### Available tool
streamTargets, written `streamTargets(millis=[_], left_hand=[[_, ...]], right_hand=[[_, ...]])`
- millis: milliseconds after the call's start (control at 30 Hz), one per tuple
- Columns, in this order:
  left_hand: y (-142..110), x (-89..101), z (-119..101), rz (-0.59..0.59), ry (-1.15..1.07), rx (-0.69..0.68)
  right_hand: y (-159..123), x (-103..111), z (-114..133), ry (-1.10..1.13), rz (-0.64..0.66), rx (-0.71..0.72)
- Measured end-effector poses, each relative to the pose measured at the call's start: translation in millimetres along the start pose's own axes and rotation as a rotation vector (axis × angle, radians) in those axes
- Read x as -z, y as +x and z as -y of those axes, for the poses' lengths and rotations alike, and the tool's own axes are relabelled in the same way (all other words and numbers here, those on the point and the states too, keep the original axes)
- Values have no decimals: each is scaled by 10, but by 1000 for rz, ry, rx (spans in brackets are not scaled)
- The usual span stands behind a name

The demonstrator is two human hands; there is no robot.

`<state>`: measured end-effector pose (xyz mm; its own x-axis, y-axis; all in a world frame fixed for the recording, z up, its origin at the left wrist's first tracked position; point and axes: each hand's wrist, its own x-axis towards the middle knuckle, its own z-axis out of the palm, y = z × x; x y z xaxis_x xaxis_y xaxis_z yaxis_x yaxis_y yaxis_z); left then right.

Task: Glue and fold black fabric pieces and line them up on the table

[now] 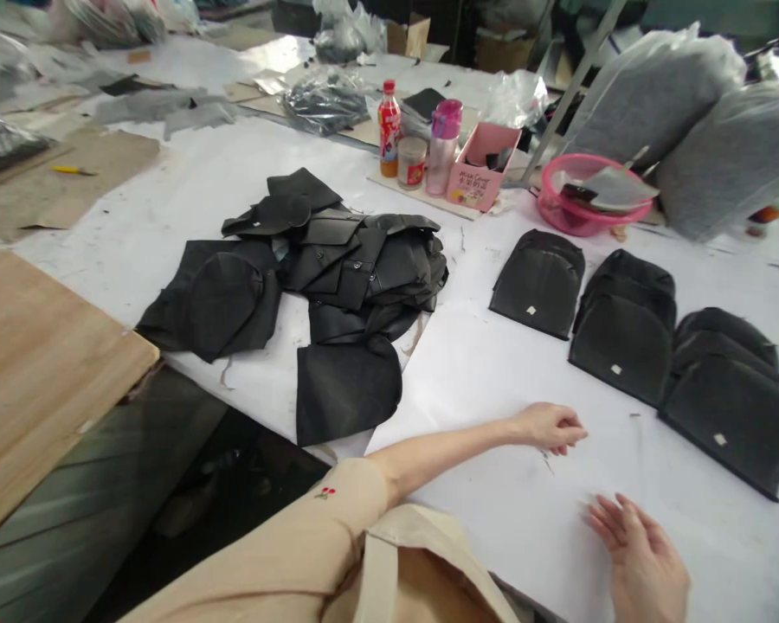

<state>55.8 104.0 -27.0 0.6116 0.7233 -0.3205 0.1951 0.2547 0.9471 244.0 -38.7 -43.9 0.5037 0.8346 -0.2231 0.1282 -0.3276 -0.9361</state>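
My left hand [550, 427] is over the white tabletop with its fingers curled together. Whatever may be inside them is too hidden to make out. Thin dark threads [546, 462] lie just below it. Nearer to me on the right, my right hand [646, 558] has its fingers apart and nothing in them; its fingertips are slightly blurred. Beyond both hands, rounded black fabric pieces lie in overlapping stacks: a left stack [538, 290], a middle stack [623, 342] and a right stack [727, 411]. Each bears a small pale tag. A single black piece [347, 389] lies left of my left forearm.
A heap of black pieces with snaps [363, 264] covers the table's middle left. Behind stand a red-labelled bottle [389, 130], a pink-lidded bottle [442, 147], a pink box [484, 169] and a pink basin [590, 216]. A wooden board [52, 372] juts in at left.
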Motion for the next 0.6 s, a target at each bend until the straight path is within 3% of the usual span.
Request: streamTargets(millis=[100,200,300,400,467,600], left_hand=[[-54,-139,-151,-14,279,-12],[-281,-254,-406,62,538,-162],[-699,-252,-734,124,872,-359],[-1242,-113,-869,126,970,-479],[-1601,48,-710,3,1008,-482],[-2151,468,-6,-566,1110,-468]], right_hand=[[-98,67,-145,-13,-22,42],[-132,-17,-122,-28,-54,96],[-223,-200,30,-177,-131,221],[-402,-410,172,-348,-122,356],[-517,-536,203,-369,-121,358],[-606,-708,159,-391,-90,337]])
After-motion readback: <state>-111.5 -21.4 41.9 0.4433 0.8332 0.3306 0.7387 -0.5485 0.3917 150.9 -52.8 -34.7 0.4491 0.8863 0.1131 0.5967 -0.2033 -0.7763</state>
